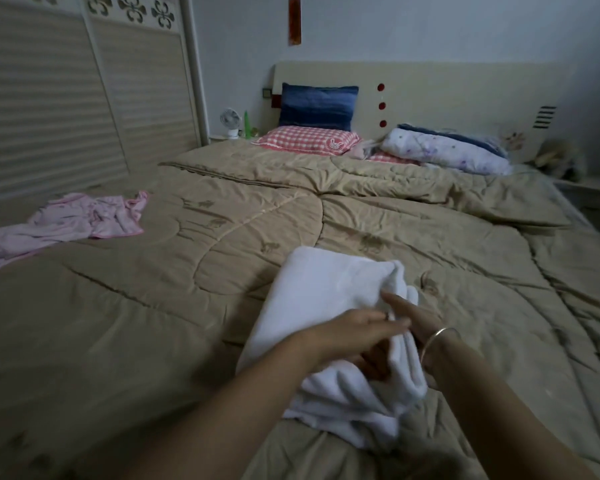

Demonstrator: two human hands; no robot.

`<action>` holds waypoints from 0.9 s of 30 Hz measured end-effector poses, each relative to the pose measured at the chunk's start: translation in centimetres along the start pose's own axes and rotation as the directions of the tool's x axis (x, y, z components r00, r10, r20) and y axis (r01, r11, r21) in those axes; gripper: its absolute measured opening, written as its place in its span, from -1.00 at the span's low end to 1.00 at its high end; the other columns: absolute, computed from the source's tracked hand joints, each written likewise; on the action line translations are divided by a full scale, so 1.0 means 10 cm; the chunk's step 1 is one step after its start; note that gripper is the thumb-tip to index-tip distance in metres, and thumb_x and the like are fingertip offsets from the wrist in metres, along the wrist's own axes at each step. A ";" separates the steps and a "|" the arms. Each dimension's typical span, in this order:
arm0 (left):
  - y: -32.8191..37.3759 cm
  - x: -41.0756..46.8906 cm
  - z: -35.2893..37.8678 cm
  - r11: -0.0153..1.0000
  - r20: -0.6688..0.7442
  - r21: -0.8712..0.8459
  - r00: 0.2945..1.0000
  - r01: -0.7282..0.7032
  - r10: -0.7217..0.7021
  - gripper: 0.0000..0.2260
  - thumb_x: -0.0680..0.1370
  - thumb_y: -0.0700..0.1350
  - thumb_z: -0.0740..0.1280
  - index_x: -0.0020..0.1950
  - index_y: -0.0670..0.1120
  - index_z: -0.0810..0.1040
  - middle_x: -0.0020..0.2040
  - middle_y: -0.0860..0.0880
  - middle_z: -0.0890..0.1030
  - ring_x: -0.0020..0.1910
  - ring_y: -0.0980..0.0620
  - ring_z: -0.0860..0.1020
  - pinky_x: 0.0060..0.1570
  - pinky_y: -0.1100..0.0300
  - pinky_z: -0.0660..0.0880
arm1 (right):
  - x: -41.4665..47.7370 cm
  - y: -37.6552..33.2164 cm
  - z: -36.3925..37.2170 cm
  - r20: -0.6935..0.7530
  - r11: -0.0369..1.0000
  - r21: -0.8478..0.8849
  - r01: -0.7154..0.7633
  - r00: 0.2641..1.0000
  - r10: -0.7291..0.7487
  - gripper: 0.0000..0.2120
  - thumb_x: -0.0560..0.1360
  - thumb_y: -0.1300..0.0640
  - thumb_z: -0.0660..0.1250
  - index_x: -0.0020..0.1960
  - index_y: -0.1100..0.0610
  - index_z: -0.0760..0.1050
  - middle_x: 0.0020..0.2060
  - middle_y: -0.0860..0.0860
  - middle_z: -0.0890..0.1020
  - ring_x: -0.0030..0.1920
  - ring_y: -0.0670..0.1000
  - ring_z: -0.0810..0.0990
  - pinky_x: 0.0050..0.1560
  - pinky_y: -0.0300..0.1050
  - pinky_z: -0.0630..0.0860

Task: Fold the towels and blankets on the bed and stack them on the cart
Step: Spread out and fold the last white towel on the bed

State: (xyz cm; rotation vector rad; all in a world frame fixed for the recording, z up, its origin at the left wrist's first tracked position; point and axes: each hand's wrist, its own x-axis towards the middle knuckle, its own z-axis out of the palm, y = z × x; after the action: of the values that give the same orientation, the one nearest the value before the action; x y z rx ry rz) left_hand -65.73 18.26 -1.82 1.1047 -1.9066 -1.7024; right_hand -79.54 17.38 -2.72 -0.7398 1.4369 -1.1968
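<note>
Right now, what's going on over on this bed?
A person is folding a white towel that lies on the tan quilt, close to the camera. The left hand and the right hand meet at the towel's right edge, and both grip its bunched layers. The fold looks half done: the far part lies flat and the near end is rumpled. A pink cloth lies unfolded at the quilt's left side, waiting its turn.

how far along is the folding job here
Done: nothing visible; no cart or stack is in view. In hand: the white towel, partly folded on the bed, with the left hand and right hand at its right edge. Remaining: the pink cloth lies crumpled at the bed's left side.
</note>
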 end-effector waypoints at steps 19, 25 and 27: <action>-0.67 -0.33 -0.32 0.545 -0.428 0.765 0.903 0.344 0.031 0.14 0.12 0.68 -0.18 0.57 0.09 -0.26 0.57 -0.06 -0.30 0.52 0.03 -0.36 0.50 -0.04 -0.30 | 0.69 -0.31 0.24 0.063 0.947 -0.316 0.066 0.997 -0.049 -0.71 0.47 0.09 0.41 0.11 0.22 0.49 -0.11 0.10 0.57 -0.05 0.10 0.55 0.05 -0.07 0.50; -0.36 -0.25 -0.25 0.708 -0.591 0.621 0.794 0.336 0.141 0.10 0.16 0.67 -0.12 0.58 0.10 -0.07 0.60 0.02 -0.06 0.56 0.04 -0.12 0.50 -0.12 -0.09 | 0.74 -0.29 0.31 0.092 1.000 -0.005 -0.025 0.995 0.026 -0.76 0.42 0.22 0.29 -0.40 0.14 0.35 -0.66 0.02 0.38 -0.47 0.00 0.36 -0.49 -0.28 0.31; -0.38 -0.21 -0.06 0.622 -0.591 0.679 0.793 0.389 0.149 0.10 0.15 0.68 -0.15 0.57 0.13 -0.14 0.60 -0.03 -0.12 0.57 -0.04 -0.13 0.49 -0.15 -0.13 | 0.80 -0.15 0.25 0.045 0.997 0.024 -0.071 0.997 0.070 -0.56 0.53 0.22 0.20 -0.54 0.13 0.34 -0.72 -0.01 0.34 -0.60 -0.05 0.34 -0.58 -0.34 0.28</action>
State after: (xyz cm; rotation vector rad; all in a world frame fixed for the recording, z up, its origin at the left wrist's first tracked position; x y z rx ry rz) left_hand -62.75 19.51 -4.86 1.8449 -2.1337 -0.3131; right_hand -79.25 8.96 -3.77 -0.6886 1.3969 -1.1364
